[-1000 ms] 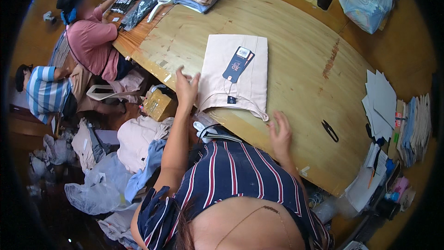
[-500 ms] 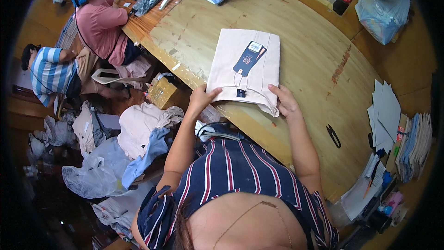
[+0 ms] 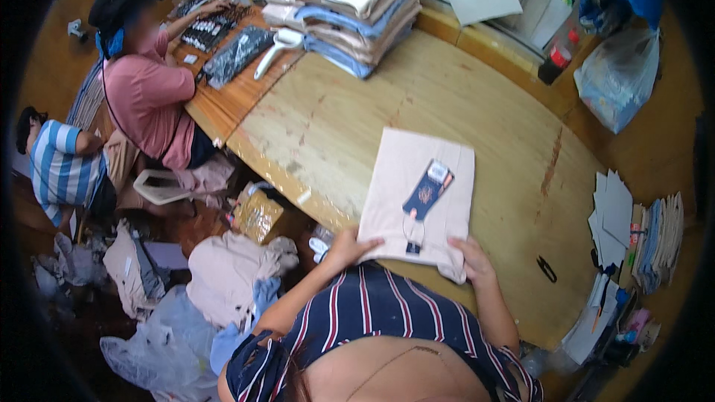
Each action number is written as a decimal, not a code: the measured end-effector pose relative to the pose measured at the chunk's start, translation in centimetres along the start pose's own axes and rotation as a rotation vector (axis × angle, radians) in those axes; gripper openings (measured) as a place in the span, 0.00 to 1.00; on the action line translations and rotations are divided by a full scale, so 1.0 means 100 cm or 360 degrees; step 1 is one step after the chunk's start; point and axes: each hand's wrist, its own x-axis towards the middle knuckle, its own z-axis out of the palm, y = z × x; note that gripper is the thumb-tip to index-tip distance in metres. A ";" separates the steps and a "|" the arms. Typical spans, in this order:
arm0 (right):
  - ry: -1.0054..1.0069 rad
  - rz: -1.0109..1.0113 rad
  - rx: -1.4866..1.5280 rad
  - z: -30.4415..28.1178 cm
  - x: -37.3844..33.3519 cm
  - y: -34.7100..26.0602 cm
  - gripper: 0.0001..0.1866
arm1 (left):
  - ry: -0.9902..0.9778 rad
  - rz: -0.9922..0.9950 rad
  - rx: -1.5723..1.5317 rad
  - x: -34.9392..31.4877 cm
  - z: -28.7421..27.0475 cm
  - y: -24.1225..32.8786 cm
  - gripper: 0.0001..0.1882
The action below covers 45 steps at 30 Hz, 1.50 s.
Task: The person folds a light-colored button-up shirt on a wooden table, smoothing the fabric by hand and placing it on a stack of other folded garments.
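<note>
A folded pale pink shirt [image 3: 387, 186] lies before me at the near edge of the wooden table. Its collar end points toward me, and a dark blue hang tag [image 3: 428, 190] rests on its front, looped by a thin string near a small dark neck label [image 3: 413, 248]. My left hand [image 3: 350, 248] grips the near left corner, thumb on top. At the near right corner, my right hand [image 3: 474, 259] holds the shirt the same way, its fingers partly hidden underneath.
A tall stack of folded shirts [image 3: 357, 15] stands at the far side, beside a white-handled tool [image 3: 278, 50]. Black thread snips [image 3: 547, 269] lie to my right, near papers [image 3: 611, 216]. Two co-workers sit at left, one in a pink shirt [image 3: 145, 97]. Garments [image 3: 234, 275] fill the floor side.
The view has tilted up, so the shirt and both hands appear lower and more of the far stack shows. Both hands keep hold of the shirt.
</note>
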 end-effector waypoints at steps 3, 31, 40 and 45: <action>-0.0127 -0.0142 -0.0104 0.019 -0.004 -0.017 0.26 | -0.0094 0.0261 0.0197 0.000 -0.029 0.017 0.25; -0.0092 -0.1388 -0.0163 0.255 0.298 -0.315 0.21 | 0.1601 0.1699 0.1373 0.301 -0.268 0.376 0.33; 0.1883 -0.1252 -0.2678 0.048 0.070 -0.194 0.24 | 0.0761 0.0983 0.1626 0.372 -0.238 0.378 0.35; 0.2610 0.0204 -0.2213 -0.155 -0.100 -0.055 0.25 | 0.1438 0.1718 0.1487 0.327 -0.203 0.380 0.33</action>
